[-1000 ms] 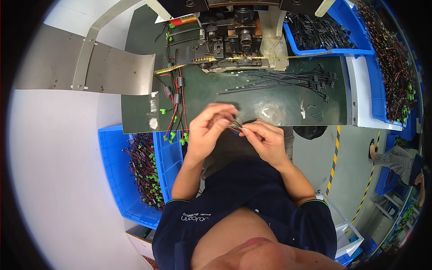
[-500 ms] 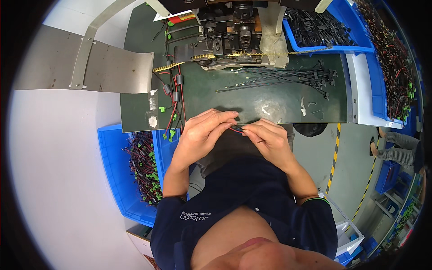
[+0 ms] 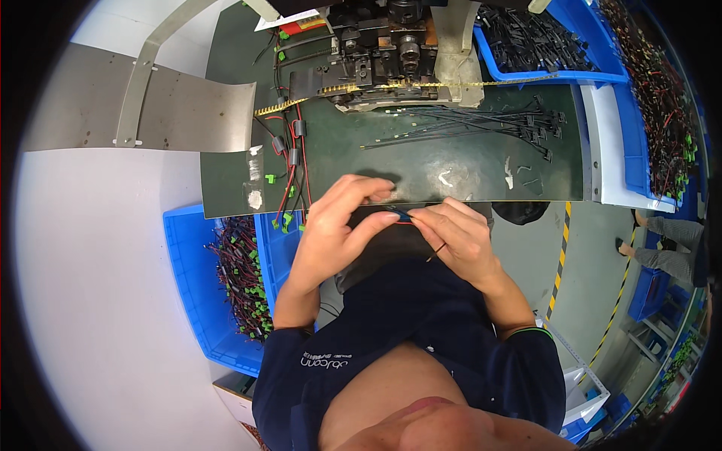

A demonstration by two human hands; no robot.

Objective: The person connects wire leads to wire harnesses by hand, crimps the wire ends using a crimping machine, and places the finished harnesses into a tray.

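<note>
At the front edge of the green workbench [image 3: 421, 177], my right hand [image 3: 455, 233] pinches a short cable [image 3: 404, 216] with a red wire and a dark part. A thin wire end pokes out below its fingers. My left hand [image 3: 335, 222] is open, its fingers lifted apart from the thumb. The left thumb tip meets or nearly meets the cable's left end; which one I cannot tell. Beyond both hands lies a bundle of black cables [image 3: 466, 124] with dark connectors at the right. Red and black wires [image 3: 293, 158] with grey cylinders and green connectors lie left of my left hand.
A metal press machine [image 3: 398, 56] stands at the back, fed by a yellow terminal strip [image 3: 289, 107]. Blue bins hold black parts [image 3: 534, 45] at back right and green-ended wires [image 3: 244, 293] at lower left. A curved metal sheet [image 3: 195, 113] juts in left. Another person's legs [image 3: 665, 244] show right.
My left fingers have opened away from the thumb and the cable. The cable has shifted slightly right in my right hand, and the wire end below that hand shows more.
</note>
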